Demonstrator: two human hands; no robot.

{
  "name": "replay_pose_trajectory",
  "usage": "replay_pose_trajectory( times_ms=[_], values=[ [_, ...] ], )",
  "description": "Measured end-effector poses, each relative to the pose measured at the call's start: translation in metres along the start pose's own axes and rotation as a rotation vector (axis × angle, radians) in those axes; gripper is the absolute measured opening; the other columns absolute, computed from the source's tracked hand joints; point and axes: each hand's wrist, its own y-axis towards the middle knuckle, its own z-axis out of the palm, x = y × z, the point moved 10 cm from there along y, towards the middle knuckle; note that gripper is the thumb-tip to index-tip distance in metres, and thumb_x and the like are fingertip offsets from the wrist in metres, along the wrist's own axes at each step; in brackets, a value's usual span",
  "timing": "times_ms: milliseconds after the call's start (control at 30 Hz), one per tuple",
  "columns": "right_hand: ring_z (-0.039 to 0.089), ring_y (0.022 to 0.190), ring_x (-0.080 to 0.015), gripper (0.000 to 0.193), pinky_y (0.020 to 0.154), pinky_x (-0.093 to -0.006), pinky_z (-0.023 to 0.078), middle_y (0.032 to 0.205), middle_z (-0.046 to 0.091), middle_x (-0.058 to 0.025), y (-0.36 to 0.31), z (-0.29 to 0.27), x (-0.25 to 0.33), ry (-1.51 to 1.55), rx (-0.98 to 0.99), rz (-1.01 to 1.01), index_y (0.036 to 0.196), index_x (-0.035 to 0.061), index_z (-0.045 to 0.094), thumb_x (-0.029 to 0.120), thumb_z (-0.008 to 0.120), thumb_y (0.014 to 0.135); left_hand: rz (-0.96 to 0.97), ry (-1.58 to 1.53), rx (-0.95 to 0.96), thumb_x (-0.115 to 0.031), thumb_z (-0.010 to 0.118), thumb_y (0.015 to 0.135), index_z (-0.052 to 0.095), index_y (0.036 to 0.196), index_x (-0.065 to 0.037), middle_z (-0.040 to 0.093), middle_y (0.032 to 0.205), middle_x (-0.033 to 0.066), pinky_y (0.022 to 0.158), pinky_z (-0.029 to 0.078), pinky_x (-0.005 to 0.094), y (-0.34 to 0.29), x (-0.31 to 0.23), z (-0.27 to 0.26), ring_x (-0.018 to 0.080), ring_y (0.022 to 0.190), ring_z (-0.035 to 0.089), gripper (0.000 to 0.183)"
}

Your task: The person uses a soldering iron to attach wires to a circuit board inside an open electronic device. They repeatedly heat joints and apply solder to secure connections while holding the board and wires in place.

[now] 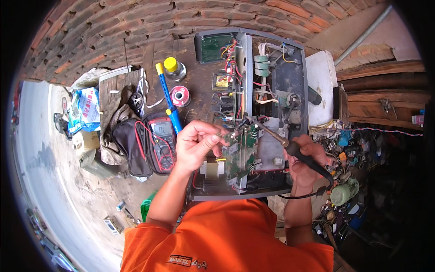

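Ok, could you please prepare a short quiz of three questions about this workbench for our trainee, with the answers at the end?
1. Which hand holds the soldering iron near the green circuit board?
2. True or false: the multimeter lies to the left of the open metal case.
3. The lid of the jar is: A) red, B) blue, C) yellow.

Key: 1. The right hand. 2. True. 3. C.
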Motion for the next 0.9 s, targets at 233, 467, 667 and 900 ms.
replay_pose_trajectory(
  times_ms=[233, 467, 667, 900],
  values=[
    [0.061, 0.069, -0.0207, 0.045, 0.058, -0.0309, 0.051, 0.081, 0.06, -0.0181, 0.002, -0.001, 0.011, -0.14, -0.115, -0.039, 0.098, -0.0046, 0.053, 0.035, 0.07, 0.087, -0.004, -0.008, -0.012, -0.003, 0.062, 0.092, 0.056, 0.1, 0.001, 0.066, 0.1, 0.0214, 0.055, 0.056, 0.0251, -0.001, 0.0, 0.0, 0.0187, 0.073, 0.069, 0.01],
    [0.054, 0.06, -0.018, 0.026, 0.051, -0.0277, 0.044, 0.079, 0.059, -0.0174, 0.014, 0.003, -0.014, 0.121, -0.079, 0.072, 0.093, -0.0038, 0.053, 0.018, 0.066, 0.087, -0.016, -0.016, -0.021, -0.003, 0.063, 0.092, 0.055, 0.1, 0.0, 0.067, 0.1, 0.021, 0.054, 0.056, 0.0251, -0.002, 0.002, -0.002, 0.0189, 0.073, 0.069, 0.012],
    [0.057, 0.06, -0.0161, 0.026, 0.049, -0.0253, 0.047, 0.082, 0.061, -0.0165, 0.01, -0.002, -0.024, 0.098, -0.121, 0.173, 0.089, -0.0053, 0.058, 0.018, 0.069, 0.084, -0.002, -0.014, -0.019, -0.002, 0.063, 0.091, 0.055, 0.099, 0.0, 0.065, 0.1, 0.0217, 0.052, 0.054, 0.0243, -0.002, 0.002, 0.0, 0.017, 0.066, 0.066, 0.012],
    [0.059, 0.057, -0.0152, 0.027, 0.047, -0.025, 0.05, 0.085, 0.063, -0.0147, 0.005, -0.004, -0.028, 0.062, -0.151, 0.228, 0.09, -0.0049, 0.059, 0.019, 0.071, 0.083, -0.01, -0.013, -0.04, 0.001, 0.063, 0.09, 0.054, 0.099, -0.001, 0.063, 0.099, 0.0216, 0.049, 0.051, 0.0224, -0.001, 0.003, 0.001, 0.0134, 0.053, 0.061, 0.012]
  ],
)
